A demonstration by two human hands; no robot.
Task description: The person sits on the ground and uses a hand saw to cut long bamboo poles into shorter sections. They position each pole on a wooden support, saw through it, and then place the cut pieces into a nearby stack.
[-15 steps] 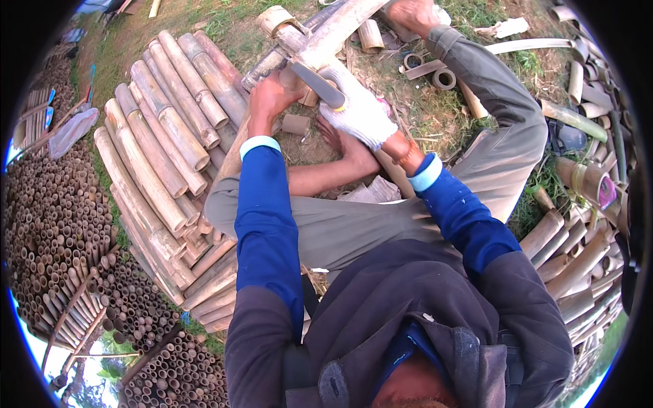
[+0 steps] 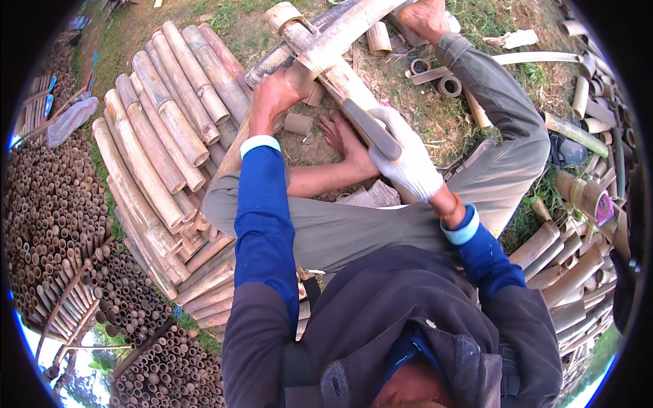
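My right hand [image 2: 407, 153], in a white knit glove, is closed round the dark handle of a hand saw [image 2: 371, 129]. The saw's thin blade slants up and left towards crossed bamboo. My bare left hand [image 2: 274, 98] is wrapped round the end of a bamboo pole [image 2: 350, 30] that runs up to the right. Under it, another bamboo length [image 2: 354, 87] slopes down between my legs. A short bamboo tube [image 2: 284, 15] with an open end sits at the top of the crossing. Where the blade meets the bamboo is hard to make out.
Stacked bamboo lengths [image 2: 180, 129] lie on my left, with a large pile of cut tubes [image 2: 51, 211] beyond. More bamboo [image 2: 575, 272] is heaped on my right. Bamboo rings [image 2: 449, 86] and a short offcut [image 2: 298, 123] lie on the ground near my bare foot [image 2: 348, 146].
My right hand has drawn the saw back, down and to the right, towards me. My left hand stays in nearly the same place on the bamboo.
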